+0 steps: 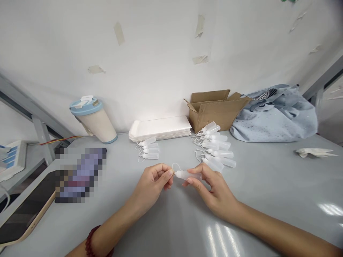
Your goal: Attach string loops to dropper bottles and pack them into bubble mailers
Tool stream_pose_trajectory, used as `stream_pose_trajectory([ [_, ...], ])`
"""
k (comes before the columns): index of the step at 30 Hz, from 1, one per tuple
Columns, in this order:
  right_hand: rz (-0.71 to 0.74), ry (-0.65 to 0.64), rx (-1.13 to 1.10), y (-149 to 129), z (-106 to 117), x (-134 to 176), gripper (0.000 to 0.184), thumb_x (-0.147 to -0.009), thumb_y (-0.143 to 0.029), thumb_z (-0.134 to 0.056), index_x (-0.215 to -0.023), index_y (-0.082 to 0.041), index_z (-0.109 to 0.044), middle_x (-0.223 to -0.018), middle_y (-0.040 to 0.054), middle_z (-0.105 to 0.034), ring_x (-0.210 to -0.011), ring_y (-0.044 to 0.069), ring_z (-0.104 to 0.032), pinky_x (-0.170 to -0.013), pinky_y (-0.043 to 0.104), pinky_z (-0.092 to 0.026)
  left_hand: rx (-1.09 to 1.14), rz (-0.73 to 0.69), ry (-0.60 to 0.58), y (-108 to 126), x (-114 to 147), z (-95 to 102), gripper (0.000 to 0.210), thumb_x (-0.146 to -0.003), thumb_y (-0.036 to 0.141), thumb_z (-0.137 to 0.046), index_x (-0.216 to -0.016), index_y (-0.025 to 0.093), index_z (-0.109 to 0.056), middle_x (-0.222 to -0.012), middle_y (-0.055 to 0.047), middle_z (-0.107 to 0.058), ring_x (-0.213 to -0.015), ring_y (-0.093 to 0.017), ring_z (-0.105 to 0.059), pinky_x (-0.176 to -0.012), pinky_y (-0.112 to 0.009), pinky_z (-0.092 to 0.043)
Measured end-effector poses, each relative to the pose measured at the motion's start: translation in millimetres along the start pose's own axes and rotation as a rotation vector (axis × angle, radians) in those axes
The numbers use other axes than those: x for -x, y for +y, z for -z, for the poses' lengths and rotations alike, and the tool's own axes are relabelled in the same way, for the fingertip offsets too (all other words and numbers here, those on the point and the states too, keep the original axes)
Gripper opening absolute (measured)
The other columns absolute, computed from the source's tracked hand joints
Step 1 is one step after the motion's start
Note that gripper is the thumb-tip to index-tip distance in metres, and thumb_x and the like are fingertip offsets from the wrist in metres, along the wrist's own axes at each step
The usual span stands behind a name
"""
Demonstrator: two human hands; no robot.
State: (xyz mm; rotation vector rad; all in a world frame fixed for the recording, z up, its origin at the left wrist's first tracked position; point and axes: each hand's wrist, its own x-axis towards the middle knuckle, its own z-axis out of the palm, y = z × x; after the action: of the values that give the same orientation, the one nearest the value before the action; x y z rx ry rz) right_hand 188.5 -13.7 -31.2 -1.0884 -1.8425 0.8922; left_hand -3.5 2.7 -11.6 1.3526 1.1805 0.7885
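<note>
A small translucent plastic dropper bottle (184, 175) lies nearly level between my hands, its nozzle pointing left. My right hand (214, 187) grips its body between thumb and fingers. At the nozzle end, my left hand (158, 180) pinches the cap, which its fingertips mostly hide. A thin white loop (176, 166) arches above the nozzle. Behind the right hand lies a loose pile of similar bottles (218, 144), with thin loops at their left ends. A smaller group of several bottles (150, 150) lies in a column behind my left hand.
White flat packs (163, 126) are stacked near the wall, left of an open cardboard box (214, 114). A light blue fabric bag (276, 117) stands right of it. A tumbler (96, 121), a phone (29, 207) and a pixelated item (81, 175) are at left. Crumpled tissue (316, 152) lies right.
</note>
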Motion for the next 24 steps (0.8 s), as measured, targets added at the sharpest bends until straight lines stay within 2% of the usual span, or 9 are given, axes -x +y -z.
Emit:
stream_pose_trajectory([
  [5, 0.045, 0.005, 0.055, 0.2, 4.2, -6.6, 0.016, -0.090, -0.033, -0.049, -0.098, -0.020, -0.055, -0.076, 0.0024, -0.068, -0.064, 0.015, -0.061, -0.048, 0.024, -0.042, 0.120, 0.024, -0.055, 1.2, -5.6, 10.3, 0.027, -0.084, 0.036, -0.056, -0.068, 0.015, -0.059, -0.065, 0.001, -0.054, -0.060, -0.010, -0.047, -0.059, -0.023, -0.038],
  [9, 0.045, 0.019, 0.087, 1.4, 9.0, -10.2, 0.018, -0.089, -0.034, -0.051, -0.100, -0.020, -0.056, -0.072, 0.0013, -0.065, -0.063, 0.014, -0.058, -0.050, 0.024, -0.043, 0.192, 0.072, -0.068, 2.4, -6.7, 18.3, 0.026, -0.085, 0.038, -0.055, -0.078, 0.015, -0.065, -0.068, 0.000, -0.056, -0.060, -0.010, -0.048, -0.058, -0.023, -0.037],
  [15, 0.053, 0.031, 0.131, 2.7, 10.3, -12.0, 0.019, -0.089, -0.035, -0.051, -0.100, -0.020, -0.057, -0.067, -0.0003, -0.059, -0.062, 0.014, -0.057, -0.052, 0.025, -0.045, 0.161, 0.082, -0.089, 4.9, -5.2, 14.8, 0.026, -0.084, 0.039, -0.057, -0.080, 0.015, -0.066, -0.071, -0.001, -0.058, -0.062, -0.011, -0.049, -0.059, -0.024, -0.038],
  [19, 0.180, 0.027, 0.170, 3.2, 10.3, -12.7, 0.016, -0.089, -0.026, -0.050, -0.103, -0.019, -0.056, -0.075, 0.0016, -0.062, -0.063, 0.014, -0.057, -0.057, 0.027, -0.048, 0.165, 0.092, -0.094, 6.5, -4.3, 13.2, 0.023, -0.083, 0.038, -0.058, -0.079, 0.016, -0.066, -0.069, 0.000, -0.058, -0.061, -0.011, -0.049, -0.059, -0.025, -0.038],
  [24, 0.362, 0.025, 0.142, 8.1, 9.2, -12.7, 0.023, -0.089, -0.012, -0.047, -0.107, -0.021, -0.056, -0.095, 0.0060, -0.066, -0.085, 0.018, -0.061, -0.074, 0.033, -0.050, 0.106, 0.045, -0.083, 11.0, -2.0, 13.4, 0.020, -0.080, 0.034, -0.061, -0.071, 0.017, -0.065, -0.066, 0.001, -0.057, -0.060, -0.011, -0.048, -0.060, -0.024, -0.039],
])
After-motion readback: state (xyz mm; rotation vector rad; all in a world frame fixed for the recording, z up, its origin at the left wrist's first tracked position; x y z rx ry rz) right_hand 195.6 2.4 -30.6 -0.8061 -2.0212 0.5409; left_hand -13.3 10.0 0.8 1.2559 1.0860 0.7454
